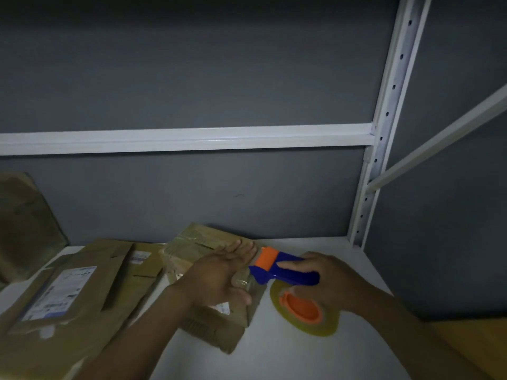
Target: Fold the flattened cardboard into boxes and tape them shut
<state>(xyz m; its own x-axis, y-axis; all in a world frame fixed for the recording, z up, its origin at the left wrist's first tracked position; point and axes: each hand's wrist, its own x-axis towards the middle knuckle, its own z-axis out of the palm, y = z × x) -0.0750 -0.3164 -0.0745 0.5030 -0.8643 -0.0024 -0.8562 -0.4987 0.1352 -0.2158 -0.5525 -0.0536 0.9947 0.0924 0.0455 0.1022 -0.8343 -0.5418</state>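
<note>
Left hand (219, 272): fingers straight, palm pressed flat on top of the cardboard box (189, 249). Right hand (326, 281): fingers curled round the blue tape dispenser (285, 274), whose orange roller met the box's right end just beside the left fingertips. The box, small, brown and partly taped, lay on the white table (274, 357) near the grey back wall. A yellowish tape roll (327, 329) with an orange core sat under the dispenser. Flattened cardboard (82, 292) lay left of the box, white label up. Another brown sheet (24, 220) leaned at far left. A white shelf upright (384, 133) stood at right.
</note>
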